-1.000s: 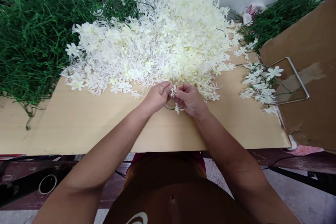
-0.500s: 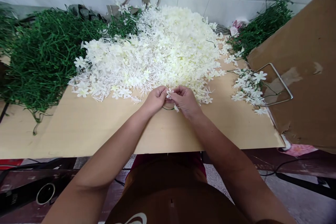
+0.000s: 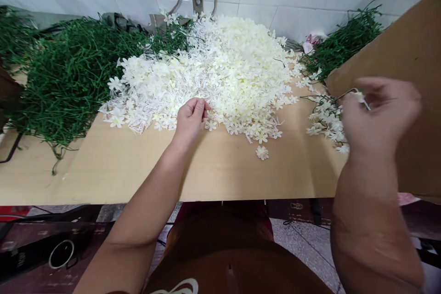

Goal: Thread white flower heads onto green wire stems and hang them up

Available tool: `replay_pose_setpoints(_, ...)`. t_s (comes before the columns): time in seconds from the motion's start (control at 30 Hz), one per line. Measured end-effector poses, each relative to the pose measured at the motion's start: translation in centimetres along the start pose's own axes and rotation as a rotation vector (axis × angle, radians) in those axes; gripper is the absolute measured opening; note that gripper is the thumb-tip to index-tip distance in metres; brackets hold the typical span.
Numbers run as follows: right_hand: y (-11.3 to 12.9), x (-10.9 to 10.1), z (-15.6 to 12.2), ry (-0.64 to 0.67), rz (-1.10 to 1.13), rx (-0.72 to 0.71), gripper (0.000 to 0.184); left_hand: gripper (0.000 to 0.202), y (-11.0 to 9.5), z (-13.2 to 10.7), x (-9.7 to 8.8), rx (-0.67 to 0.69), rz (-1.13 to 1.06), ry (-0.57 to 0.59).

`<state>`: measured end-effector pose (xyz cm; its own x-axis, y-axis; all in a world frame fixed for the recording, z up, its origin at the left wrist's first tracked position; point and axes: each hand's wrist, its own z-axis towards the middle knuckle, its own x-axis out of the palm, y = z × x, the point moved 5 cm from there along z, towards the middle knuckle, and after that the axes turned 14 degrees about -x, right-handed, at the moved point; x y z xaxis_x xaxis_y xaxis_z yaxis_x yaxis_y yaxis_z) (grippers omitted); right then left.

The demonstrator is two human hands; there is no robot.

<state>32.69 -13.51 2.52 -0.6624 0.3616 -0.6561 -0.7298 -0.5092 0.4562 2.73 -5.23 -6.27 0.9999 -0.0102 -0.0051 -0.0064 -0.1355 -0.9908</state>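
Observation:
A big heap of white artificial flowers (image 3: 220, 64) covers the back of the wooden table (image 3: 113, 165). My left hand (image 3: 189, 119) rests at the heap's near edge with its fingers curled in a pinch among the blooms. My right hand (image 3: 379, 115) is raised at the right, blurred by motion, its fingers closed on a thin stem with a white flower, over a small bunch of finished flower sprigs (image 3: 325, 117). One loose white flower (image 3: 262, 152) lies alone on the table.
Piles of green plastic stems lie at the left (image 3: 65, 78) and the back right (image 3: 344, 41). A cardboard box (image 3: 409, 55) with a metal wire handle stands at the right. A white tiled wall runs behind the table.
My hands, which were together at the heap's edge working a flower onto a stem, have parted. The right hand swung out to the right with the stem; the left hand moved back into the heap.

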Motion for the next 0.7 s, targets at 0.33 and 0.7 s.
replay_pose_setpoints(0.33, 7.6, 17.9, 0.5, 0.548, -0.179, -0.226, 0.021, 0.021, 0.2, 1.3, -3.3, 0.087, 0.119, -0.292)
replay_pose_setpoints(0.7, 7.5, 21.2, 2.1, 0.644, -0.327, -0.202, 0.026, 0.009, 1.0, 1.6, -2.6, 0.07, 0.432, -0.22)
